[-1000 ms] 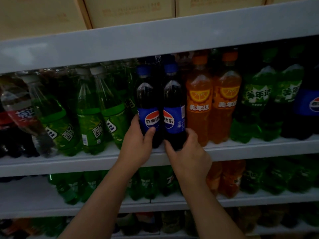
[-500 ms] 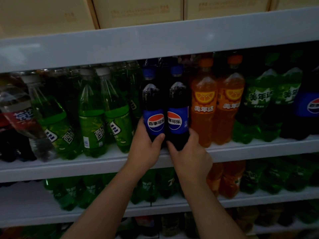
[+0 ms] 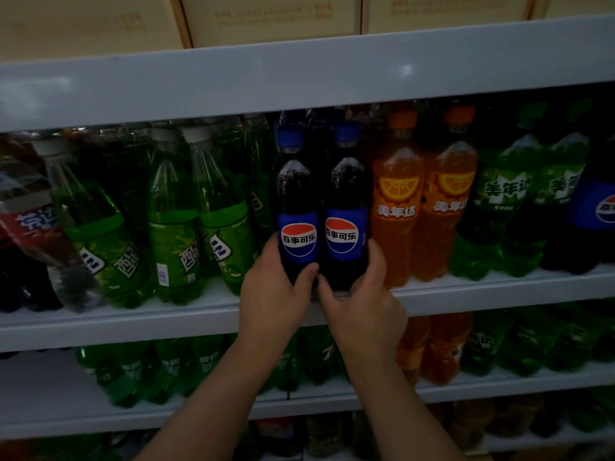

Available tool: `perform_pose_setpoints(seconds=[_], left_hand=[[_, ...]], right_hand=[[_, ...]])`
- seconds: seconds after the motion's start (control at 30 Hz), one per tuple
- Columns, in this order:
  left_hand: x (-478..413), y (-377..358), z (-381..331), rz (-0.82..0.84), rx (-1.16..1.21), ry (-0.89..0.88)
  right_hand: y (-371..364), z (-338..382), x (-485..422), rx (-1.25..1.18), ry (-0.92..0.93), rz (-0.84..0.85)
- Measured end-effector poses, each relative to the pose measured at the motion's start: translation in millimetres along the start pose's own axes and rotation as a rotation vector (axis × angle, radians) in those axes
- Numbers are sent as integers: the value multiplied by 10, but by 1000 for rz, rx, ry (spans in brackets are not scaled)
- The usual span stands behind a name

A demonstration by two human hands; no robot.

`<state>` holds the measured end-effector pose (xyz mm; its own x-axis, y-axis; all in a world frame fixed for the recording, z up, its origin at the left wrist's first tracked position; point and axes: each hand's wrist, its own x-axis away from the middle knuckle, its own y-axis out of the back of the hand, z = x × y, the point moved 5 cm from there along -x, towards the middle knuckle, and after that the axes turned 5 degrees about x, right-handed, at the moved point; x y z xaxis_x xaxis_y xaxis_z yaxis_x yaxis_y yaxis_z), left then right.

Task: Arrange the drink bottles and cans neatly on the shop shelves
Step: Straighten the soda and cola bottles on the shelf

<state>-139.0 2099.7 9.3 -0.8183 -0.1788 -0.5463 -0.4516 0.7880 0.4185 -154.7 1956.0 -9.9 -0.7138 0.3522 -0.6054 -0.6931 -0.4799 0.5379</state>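
I count two blue-capped bottles, upright, caps up, touching, on the grey shelf (image 3: 166,322): left dark-cola plastic bottle (image 3: 296,201) and right dark-cola plastic bottle (image 3: 346,201), blue labels reading 百事可乐 facing me. The left hand (image 3: 273,294) curls round the left one's base, the right hand (image 3: 362,306) round the right one's; two orange plastic bottles (image 3: 396,234) beside read 美年达.

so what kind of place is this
Probably a shop's drinks aisle: tiered pale grey shelves packed with same-brand rows of green plastic bottles, orange plastic bottles and dark cola bottles with blue labels, two gripped by the left hand and right hand; tan cardboard boxes stored on top.
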Motion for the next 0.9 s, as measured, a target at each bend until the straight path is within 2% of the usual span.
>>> perform_pose_setpoints(seconds=[0.07,0.23,0.47,0.57,0.63,0.7,0.8,0.9], left_hand=[[-9,3,-16,22,-12,-20],[-1,13,-23,53,11,-33],[43,22,-14,28,54,9],[96,36,-59,25,7,-6],[205,133,-63,-72,-70,-34],[357,330,-16,-264,-168,-42],[478,745,132,-522,-219,43],[369,1130,251,-635,-226,81]], right_hand=[[17,-10,-11,-1,4,-19],[-47,-76,-34,-7,-92,66],[-47,-53,-23,-41,-32,63],[-1,-64,17,-155,11,38],[33,-66,60,-265,62,21],[49,8,135,-330,174,22],[-54,303,276,-427,346,176],[-211,679,354,-528,392,340]])
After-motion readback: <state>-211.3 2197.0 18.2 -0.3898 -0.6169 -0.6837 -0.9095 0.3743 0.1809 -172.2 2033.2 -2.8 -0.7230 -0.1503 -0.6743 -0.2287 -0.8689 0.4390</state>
